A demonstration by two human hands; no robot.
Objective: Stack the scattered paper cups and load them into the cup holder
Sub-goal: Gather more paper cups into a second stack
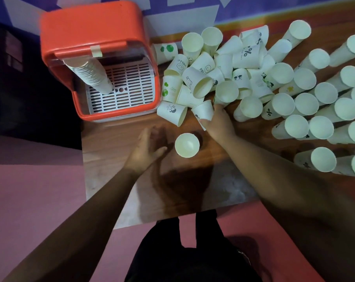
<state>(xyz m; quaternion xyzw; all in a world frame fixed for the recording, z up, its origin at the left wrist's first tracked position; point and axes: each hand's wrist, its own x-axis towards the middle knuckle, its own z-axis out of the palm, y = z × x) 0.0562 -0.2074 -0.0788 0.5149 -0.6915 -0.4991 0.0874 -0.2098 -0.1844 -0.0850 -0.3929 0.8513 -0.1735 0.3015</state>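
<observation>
One lone cup (pixel 187 145) sits upright on the table (pixel 111 155), left hand (pixel 146 153) relaxed and open beside it, right hand (pixel 219 123) gripping a tipped cup (pixel 204 110) at the pile (pixel 201 84) edge.

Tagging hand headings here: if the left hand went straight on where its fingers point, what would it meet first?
Probably the printed paper cup lying on its side beside the orange cup holder's front corner; the left hand is blurred and depth unclear.
</observation>
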